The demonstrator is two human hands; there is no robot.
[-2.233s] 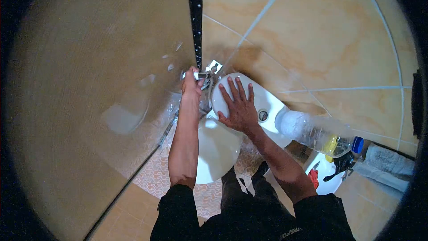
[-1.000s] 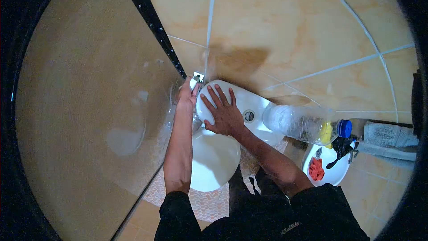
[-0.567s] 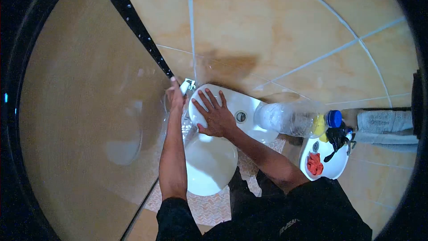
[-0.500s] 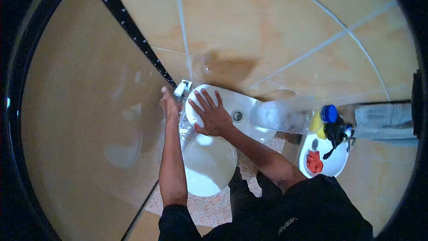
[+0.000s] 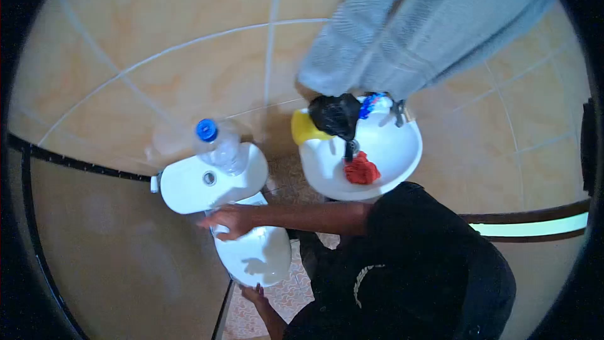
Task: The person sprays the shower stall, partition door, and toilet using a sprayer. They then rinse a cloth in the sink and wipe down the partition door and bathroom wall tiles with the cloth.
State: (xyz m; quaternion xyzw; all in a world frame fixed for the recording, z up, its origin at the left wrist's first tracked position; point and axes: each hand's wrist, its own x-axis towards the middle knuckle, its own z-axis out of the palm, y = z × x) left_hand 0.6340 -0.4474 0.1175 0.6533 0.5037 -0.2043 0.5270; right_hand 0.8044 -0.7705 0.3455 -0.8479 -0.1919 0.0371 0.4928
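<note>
My right hand hovers above the white toilet lid, close to the front of the cistern. Its fingers point left, apart and slightly blurred, with nothing visible in them. The hand casts a shadow on the lid. At the lid's lower edge is my left hand, partly visible, fingers apart and seemingly empty; whether it touches the rim I cannot tell. On the cistern top stands a large clear plastic bottle with a blue cap, beside the round flush button.
A white washbasin to the right holds a crumpled red cloth. On its back rim sit a black plastic bag, a yellow item and a tap. A grey towel hangs above. A brown panel stands left.
My right hand has left the cistern top and is now over the toilet lid. My left hand has moved from the cistern's left side to the lid's lower edge. The view has swung right.
</note>
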